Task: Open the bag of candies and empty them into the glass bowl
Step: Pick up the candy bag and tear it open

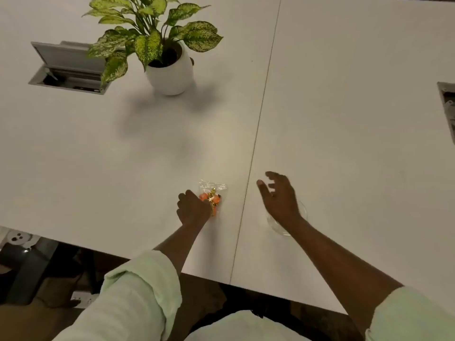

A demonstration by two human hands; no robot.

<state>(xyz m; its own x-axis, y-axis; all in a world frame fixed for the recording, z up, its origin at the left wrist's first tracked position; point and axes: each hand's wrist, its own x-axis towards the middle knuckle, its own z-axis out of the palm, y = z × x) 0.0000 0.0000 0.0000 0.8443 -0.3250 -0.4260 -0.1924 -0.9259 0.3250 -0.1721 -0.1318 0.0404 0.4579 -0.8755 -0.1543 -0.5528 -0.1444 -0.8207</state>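
Observation:
A small clear plastic bag of candies (213, 193), holding orange and gold pieces, lies on the white table near its front edge. My left hand (191, 207) rests on the bag's left side with fingers curled onto it. A glass bowl (303, 212) stands to the right of the table seam, mostly hidden behind my right wrist. My right hand (279, 195) hovers above the bowl with fingers spread and nothing in it.
A potted plant in a white pot (170, 72) stands at the back. An open cable hatch (67, 67) is set in the table at the far left, another hatch (448, 107) at the right edge. A seam (258, 124) divides the tabletop.

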